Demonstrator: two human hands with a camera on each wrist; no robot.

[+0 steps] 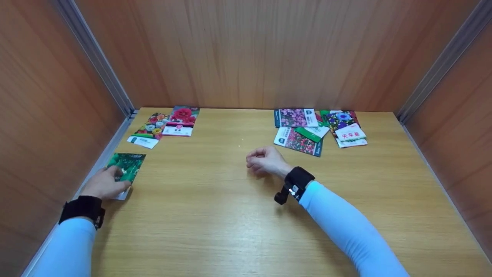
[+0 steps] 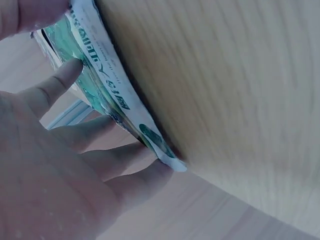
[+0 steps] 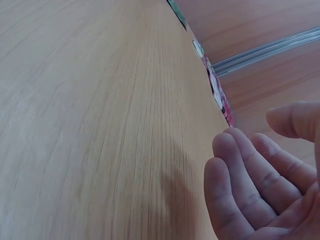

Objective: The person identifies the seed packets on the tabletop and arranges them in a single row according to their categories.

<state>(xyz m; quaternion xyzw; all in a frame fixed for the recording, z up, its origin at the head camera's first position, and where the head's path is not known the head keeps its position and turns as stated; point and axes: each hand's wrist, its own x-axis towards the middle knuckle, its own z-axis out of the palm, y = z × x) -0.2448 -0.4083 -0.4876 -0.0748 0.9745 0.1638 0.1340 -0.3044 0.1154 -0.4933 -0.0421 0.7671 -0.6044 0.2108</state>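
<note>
My left hand (image 1: 105, 184) is over a green seed packet (image 1: 132, 163) at the table's left side. In the left wrist view its fingers (image 2: 97, 135) lie along one long edge of that packet, one fingertip rests on the printed face, and the thumb (image 2: 42, 10) is at the other end. Part of the packet is hidden under the hand. My right hand (image 1: 268, 161) hovers above the middle of the table, its fingers loosely bent and holding nothing. Nearest to it lies a pink-flower seed packet (image 1: 300, 141), apart from the fingers.
Back left, a mixed-flower packet (image 1: 153, 125) adjoins a red-flower packet (image 1: 182, 114). On the back right, a purple-flower packet (image 1: 295, 117), a green-and-white packet (image 1: 313, 132) and blue-flower packets (image 1: 342, 120) overlap. Wooden panels (image 1: 246, 54) enclose the table (image 1: 215, 215) at back and sides.
</note>
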